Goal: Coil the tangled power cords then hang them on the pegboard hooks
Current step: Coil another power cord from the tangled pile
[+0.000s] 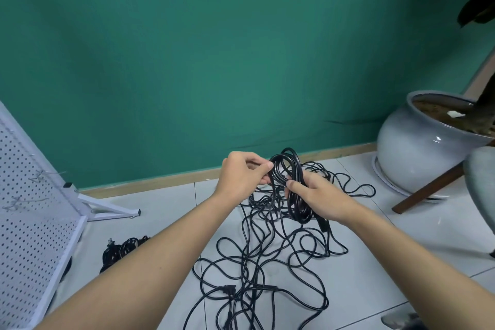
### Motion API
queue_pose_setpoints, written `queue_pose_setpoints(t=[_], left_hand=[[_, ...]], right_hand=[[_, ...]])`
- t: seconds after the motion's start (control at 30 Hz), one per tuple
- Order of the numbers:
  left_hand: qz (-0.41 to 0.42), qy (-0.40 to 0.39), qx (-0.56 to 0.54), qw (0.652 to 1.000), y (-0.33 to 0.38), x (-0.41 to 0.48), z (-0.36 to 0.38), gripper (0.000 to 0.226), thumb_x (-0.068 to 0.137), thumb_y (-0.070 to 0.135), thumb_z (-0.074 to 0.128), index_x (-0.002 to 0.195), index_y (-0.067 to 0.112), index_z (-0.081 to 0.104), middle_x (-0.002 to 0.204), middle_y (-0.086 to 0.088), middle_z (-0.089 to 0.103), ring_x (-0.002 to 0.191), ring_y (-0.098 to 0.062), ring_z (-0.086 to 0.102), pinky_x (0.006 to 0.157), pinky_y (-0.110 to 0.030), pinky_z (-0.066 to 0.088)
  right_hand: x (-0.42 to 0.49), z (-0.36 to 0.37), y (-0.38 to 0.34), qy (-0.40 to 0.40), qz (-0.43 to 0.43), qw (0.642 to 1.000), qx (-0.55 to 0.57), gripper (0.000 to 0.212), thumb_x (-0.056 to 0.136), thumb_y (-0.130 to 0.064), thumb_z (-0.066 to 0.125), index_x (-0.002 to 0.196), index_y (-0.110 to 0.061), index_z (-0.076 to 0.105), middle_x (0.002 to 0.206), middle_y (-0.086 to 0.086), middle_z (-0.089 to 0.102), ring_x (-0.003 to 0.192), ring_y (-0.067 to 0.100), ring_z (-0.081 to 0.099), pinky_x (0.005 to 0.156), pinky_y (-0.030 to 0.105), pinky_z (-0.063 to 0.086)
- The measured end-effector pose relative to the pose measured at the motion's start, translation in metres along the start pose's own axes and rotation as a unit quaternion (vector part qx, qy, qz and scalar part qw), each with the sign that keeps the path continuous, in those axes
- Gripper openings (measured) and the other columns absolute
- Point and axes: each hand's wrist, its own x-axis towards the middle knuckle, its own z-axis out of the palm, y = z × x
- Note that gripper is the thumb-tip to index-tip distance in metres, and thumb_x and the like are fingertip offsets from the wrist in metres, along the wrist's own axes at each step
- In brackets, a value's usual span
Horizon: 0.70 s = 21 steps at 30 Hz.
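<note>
Left hand and right hand grip one cord coil.

Entries I log from the head camera.
Item 1, left grip: thumb and fingers pinch the upper loops of a black cord coil.
Item 2, right grip: holds the same cord coil at its middle, thumb across the loops.
Item 3, tangled cords: loose black loops spread over the tiled floor beneath the coil.
Item 4, coiled bundle: lies on the floor just beside the white pegboard, which carries wire hooks.
Item 5, plant pot: glazed, at right, near the green wall.
</note>
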Motion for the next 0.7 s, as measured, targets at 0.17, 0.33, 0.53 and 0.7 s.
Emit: queue_pose_setpoints(t=[0.17, 0.33, 0.53, 0.7], left_hand=[[-0.037, 0.052, -0.069, 0.996, 0.009, -0.002, 0.007, 0.009, 0.089, 0.017, 0.080, 0.085, 0.009, 0.080, 0.073, -0.006, 0.077, 0.070, -0.019, 0.077, 0.079, -0.035, 0.065], [-0.052, 0.063, -0.123, 0.989, 0.014, -0.002, 0.010, 0.011, 0.089, 0.017, 0.080, 0.084, 0.007, 0.078, 0.075, -0.008, 0.078, 0.071, -0.021, 0.078, 0.082, -0.039, 0.064], [-0.020, 0.033, -0.088, 0.995, 0.006, -0.002, 0.010, 0.011, 0.093, 0.021, 0.076, 0.090, 0.010, 0.076, 0.076, -0.003, 0.076, 0.072, -0.015, 0.075, 0.079, -0.034, 0.064], [-0.059, -0.153, 0.009, 0.986, -0.019, -0.003, 0.006, 0.020, 0.104, 0.017, 0.050, 0.118, 0.022, 0.063, 0.117, 0.002, 0.072, 0.106, -0.010, 0.068, 0.089, -0.032, 0.055]], right_hand=[[0.004, 0.003, 0.001, 0.019, 0.013, 0.999, -0.031, 0.018, 0.106, -0.029, 0.051, 0.113, -0.022, 0.066, 0.108, 0.003, 0.073, 0.094, 0.015, 0.066, 0.090, 0.033, 0.050], [0.002, 0.005, -0.004, 0.009, -0.008, 1.000, 0.025, 0.018, 0.109, -0.021, 0.049, 0.120, -0.025, 0.063, 0.112, 0.001, 0.076, 0.105, 0.010, 0.069, 0.093, 0.028, 0.054], [-0.002, 0.008, -0.004, 0.005, 0.028, 0.993, 0.113, 0.019, 0.109, -0.018, 0.048, 0.098, -0.013, 0.062, 0.083, -0.004, 0.066, 0.076, 0.011, 0.060, 0.075, 0.029, 0.051], [0.002, 0.003, -0.002, 0.035, 0.061, 0.968, 0.239, 0.019, 0.109, -0.021, 0.050, 0.097, -0.012, 0.062, 0.082, 0.001, 0.063, 0.072, 0.015, 0.058, 0.071, 0.032, 0.048]])
